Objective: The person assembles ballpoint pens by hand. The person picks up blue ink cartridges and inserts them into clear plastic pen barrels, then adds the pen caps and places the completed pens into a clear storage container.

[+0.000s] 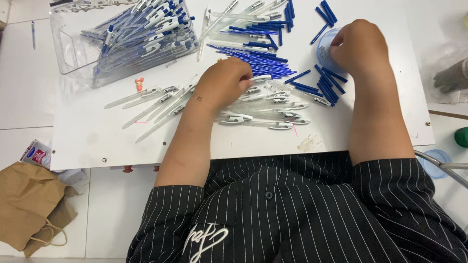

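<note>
Head view, white board, tiled floor, paper bag

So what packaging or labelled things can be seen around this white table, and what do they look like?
Brown paper bag with handles: floor, lower left, crumpled.
Small white packet with blue and red print: floor, just above the bag, partly hidden.
Clear plastic box: table's upper left, full of blue-and-clear pens.
Small blue plastic cup: under the right hand, unlabelled.
No signs or screens.
</note>
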